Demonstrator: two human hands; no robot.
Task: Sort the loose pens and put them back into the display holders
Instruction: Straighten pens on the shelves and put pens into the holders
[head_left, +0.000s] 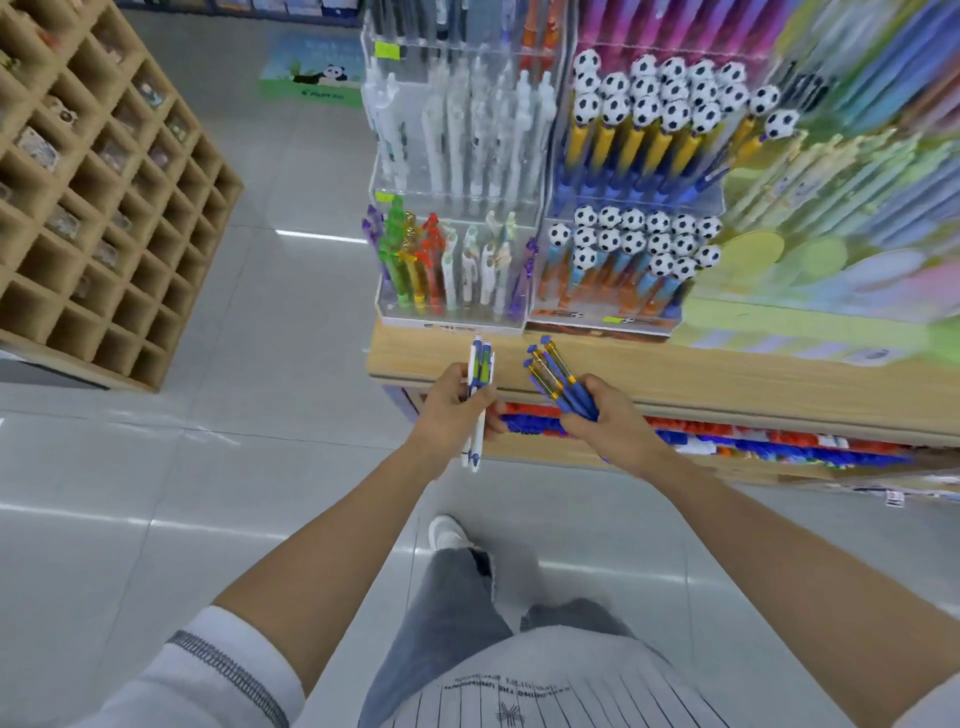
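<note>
Left hand (453, 410), white pens (476, 366) (two showing), right hand (610, 423), four blue pens (551, 375)

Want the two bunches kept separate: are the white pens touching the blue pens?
Apart. The head view shows bare wood of the shelf between the white pens and the blue pens.

Bunched white pens (480, 366), fanned blue-yellow pens (551, 375)

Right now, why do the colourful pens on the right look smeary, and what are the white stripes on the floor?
Head view: the pastel pens at far right are blurred, maybe by motion; the white stripes are light glaring off the shiny floor; the white pens in the left hand and blue pens in the right hand look sharp.
</note>
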